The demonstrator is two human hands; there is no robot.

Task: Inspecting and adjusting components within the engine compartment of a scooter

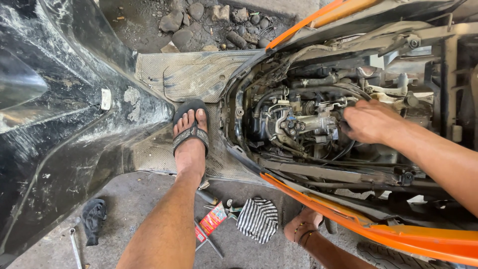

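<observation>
Nearest the camera, a bare leg runs up from the bottom edge to a foot in a black strapped sandal [190, 135], planted on the grey ribbed rubber floor mat [199, 74] of a scooter with its seat and covers removed. Black scuffed plastic bodywork [64, 129] fills the left side of the view.

To the right, the person's right hand [371, 121] reaches into the open engine bay and rests against the dusty grey metal carburettor and hose cluster [308, 122] at the middle of the frame. Its fingers curl down over black cables just beside that cluster, but what they clasp, if anything, is hidden, so the grip cannot be told. Bright orange body panels [398, 234] edge the bay above and below.

Lower down, the person's left hand [303, 226], wearing thin bead bracelets at the wrist, presses up under the lower orange panel. Its fingers are out of sight behind the panel, so its grip cannot be told either.

On the concrete ground between leg and left hand lie a black-and-white striped cloth [258, 219], a small red packet [214, 218] and a few slim metal tools. Farther left sit a crumpled black rag [93, 219] and a silver spanner [74, 246]. Grey stones [199, 20] lie beyond the scooter at the top.
</observation>
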